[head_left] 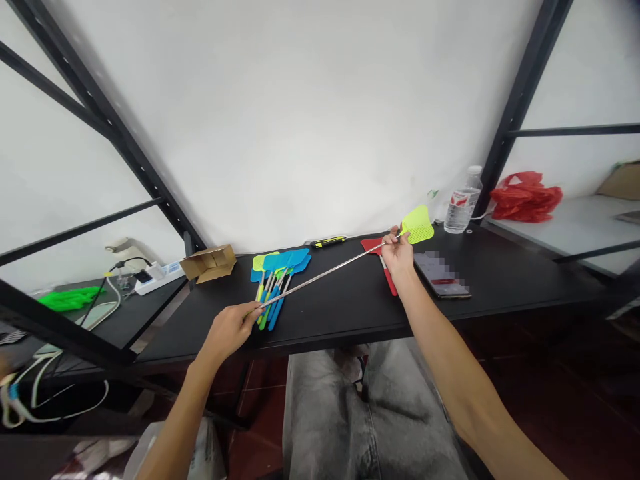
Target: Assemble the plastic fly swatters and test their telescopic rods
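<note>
Stretched between my two hands is a yellow-green telescopic fly swatter (419,224) with its thin metal rod drawn out long. My left hand (233,328) is closed around the handle end, hiding most of the grip. Near the swatter's head, my right hand (397,252) pinches the rod. Below the rod on the left lies a pile of blue, green and yellow fly swatters (286,260), their handles pointing toward me. A red fly swatter (389,275) rests on the shelf just beside my right hand, which partly covers it.
On the black shelf (330,307) lie a phone (443,275), a box cutter (329,242) by the wall and an open cardboard box (209,264). A water bottle (462,203) stands at the back right, near a red plastic bag (527,197). Black metal posts rise on both sides.
</note>
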{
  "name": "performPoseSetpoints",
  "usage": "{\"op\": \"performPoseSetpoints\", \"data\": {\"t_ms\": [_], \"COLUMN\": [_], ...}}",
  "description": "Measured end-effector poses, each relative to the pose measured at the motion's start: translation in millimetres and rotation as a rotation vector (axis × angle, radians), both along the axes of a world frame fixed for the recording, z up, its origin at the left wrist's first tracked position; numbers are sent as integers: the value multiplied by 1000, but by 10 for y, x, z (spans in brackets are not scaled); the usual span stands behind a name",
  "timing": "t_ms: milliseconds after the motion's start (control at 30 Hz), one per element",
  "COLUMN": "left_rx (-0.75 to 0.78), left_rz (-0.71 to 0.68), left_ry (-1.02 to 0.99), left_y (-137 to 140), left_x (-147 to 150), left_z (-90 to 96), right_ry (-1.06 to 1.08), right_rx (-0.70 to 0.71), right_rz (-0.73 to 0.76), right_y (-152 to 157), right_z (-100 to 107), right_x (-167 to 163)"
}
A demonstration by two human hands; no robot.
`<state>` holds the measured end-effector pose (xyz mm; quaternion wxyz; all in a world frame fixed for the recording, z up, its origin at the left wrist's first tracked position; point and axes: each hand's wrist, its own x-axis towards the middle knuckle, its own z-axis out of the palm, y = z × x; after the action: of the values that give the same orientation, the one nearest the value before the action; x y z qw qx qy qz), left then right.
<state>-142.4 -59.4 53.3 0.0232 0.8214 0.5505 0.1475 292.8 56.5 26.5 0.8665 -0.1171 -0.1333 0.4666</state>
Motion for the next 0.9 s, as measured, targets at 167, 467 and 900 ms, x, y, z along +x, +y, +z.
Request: {"op": "performPoseSetpoints", "data": {"t_ms": [167, 467, 900], "left_rx": [-54, -49, 27], "left_rz": [-31, -55, 0], "left_ry": [-31, -47, -217], "left_y": [18, 16, 267], "left_x": [-3, 165, 1653], "left_z": [-10, 163, -56], "right_ry": [77, 14, -272], "right_rx": [55, 50, -84], "right_rz": [46, 172, 298], "right_y": [-13, -87, -100], "right_z": [12, 31, -35], "right_x": [17, -168, -573]}}
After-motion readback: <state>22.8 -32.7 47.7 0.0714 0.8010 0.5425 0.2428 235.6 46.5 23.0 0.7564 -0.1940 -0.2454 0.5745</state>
